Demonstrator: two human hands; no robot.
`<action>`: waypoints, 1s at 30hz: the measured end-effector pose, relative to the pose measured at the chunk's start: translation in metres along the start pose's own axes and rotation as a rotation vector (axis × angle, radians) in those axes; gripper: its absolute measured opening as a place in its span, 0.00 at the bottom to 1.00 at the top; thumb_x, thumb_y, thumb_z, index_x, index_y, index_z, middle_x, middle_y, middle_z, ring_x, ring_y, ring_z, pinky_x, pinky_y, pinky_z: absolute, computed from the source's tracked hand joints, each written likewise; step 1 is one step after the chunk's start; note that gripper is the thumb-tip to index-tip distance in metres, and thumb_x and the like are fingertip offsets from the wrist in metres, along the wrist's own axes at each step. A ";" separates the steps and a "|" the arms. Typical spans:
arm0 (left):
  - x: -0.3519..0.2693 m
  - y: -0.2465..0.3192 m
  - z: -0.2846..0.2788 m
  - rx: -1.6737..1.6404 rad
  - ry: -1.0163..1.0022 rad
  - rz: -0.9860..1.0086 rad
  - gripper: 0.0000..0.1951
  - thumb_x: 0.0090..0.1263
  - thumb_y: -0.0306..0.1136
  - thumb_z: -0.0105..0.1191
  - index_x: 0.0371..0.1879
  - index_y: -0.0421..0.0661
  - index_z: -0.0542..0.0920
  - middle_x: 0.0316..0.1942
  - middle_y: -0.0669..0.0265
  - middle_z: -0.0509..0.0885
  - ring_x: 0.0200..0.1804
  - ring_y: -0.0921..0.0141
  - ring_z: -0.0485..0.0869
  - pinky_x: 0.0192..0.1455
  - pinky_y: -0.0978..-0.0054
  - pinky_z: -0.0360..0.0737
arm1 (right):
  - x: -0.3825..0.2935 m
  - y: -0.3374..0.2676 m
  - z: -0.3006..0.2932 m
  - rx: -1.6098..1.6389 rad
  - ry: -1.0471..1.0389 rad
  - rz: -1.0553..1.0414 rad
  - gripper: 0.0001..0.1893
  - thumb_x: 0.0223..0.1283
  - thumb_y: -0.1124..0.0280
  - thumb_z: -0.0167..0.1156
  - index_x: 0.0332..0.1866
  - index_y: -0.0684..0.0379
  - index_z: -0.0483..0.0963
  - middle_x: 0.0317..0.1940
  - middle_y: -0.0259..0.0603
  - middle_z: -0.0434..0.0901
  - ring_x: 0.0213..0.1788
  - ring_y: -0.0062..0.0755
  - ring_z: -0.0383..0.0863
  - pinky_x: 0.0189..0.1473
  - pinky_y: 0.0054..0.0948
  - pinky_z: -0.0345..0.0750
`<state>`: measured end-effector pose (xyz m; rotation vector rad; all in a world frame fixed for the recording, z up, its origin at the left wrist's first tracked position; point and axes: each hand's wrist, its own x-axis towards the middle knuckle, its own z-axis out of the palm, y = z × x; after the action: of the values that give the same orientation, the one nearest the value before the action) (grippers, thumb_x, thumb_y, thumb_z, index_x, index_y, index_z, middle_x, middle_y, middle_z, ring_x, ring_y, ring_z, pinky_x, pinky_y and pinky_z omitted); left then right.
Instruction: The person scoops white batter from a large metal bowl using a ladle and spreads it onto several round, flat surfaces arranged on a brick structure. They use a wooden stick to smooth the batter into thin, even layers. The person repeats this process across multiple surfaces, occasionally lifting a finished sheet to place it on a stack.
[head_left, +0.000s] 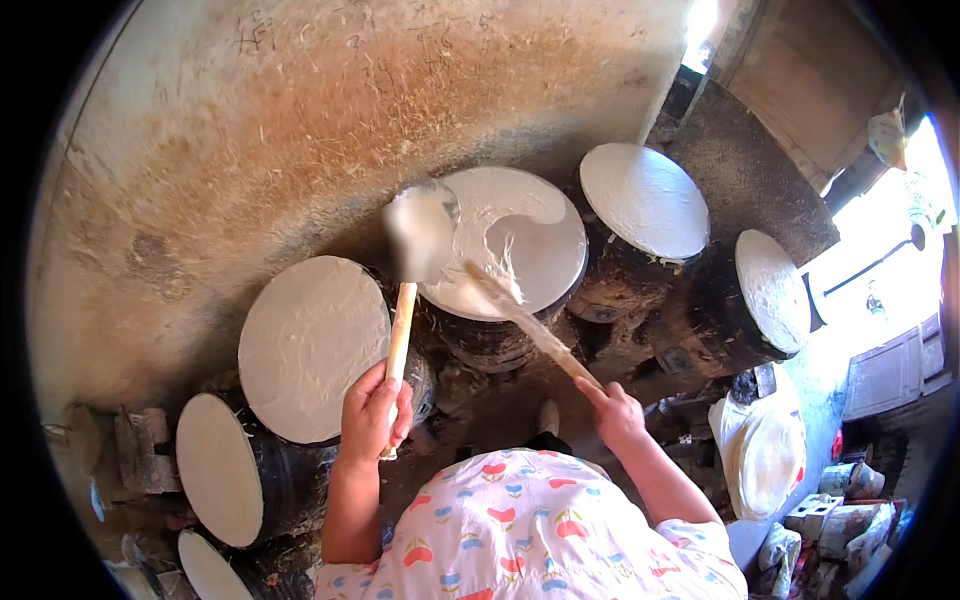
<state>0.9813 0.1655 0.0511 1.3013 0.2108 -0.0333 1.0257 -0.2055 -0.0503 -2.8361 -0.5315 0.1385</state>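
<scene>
My left hand (377, 411) grips the pale handle of a ladle (426, 225), whose batter-coated, blurred head hangs over the left edge of the middle round griddle (544, 259). In my right hand (615, 411) is the end of a long wooden spreading stick (536, 330), coated with batter towards its far end. The stick's tip lies over white batter (469, 296) on the same griddle. That batter covers the left and upper parts of the griddle in a curve, with stringy ends near the centre. A smooth, greyish surface shows at the right.
More round griddles covered in white stand around: one at the left (315, 349), one at lower left (221, 471), others at right (643, 201) and far right (772, 291). A stained wall (360, 112) rises behind. A round stack of pale sheets (769, 461) lies at lower right.
</scene>
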 end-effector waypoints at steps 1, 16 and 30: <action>-0.003 -0.001 -0.005 0.012 -0.003 0.009 0.11 0.76 0.31 0.42 0.47 0.34 0.71 0.22 0.67 0.73 0.11 0.79 0.68 0.09 0.83 0.64 | -0.012 0.006 0.001 -0.049 -0.055 0.088 0.33 0.57 0.75 0.58 0.68 0.31 0.67 0.34 0.45 0.72 0.34 0.48 0.80 0.37 0.43 0.79; -0.018 -0.007 -0.018 0.049 -0.036 -0.006 0.10 0.77 0.31 0.42 0.32 0.41 0.71 0.18 0.70 0.70 0.12 0.80 0.68 0.09 0.83 0.64 | -0.005 -0.039 0.001 -0.055 -0.081 0.170 0.38 0.56 0.77 0.57 0.72 0.31 0.62 0.37 0.47 0.74 0.36 0.48 0.82 0.40 0.42 0.80; 0.017 -0.015 0.015 0.014 -0.057 -0.042 0.12 0.75 0.31 0.43 0.48 0.35 0.73 0.21 0.68 0.72 0.11 0.80 0.68 0.09 0.82 0.64 | -0.012 0.023 -0.005 0.284 -0.003 0.011 0.32 0.53 0.79 0.56 0.64 0.36 0.74 0.26 0.46 0.76 0.28 0.46 0.79 0.33 0.38 0.78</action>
<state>0.9976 0.1489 0.0373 1.3076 0.1894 -0.1077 1.0227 -0.2321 -0.0513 -2.5626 -0.4562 0.2031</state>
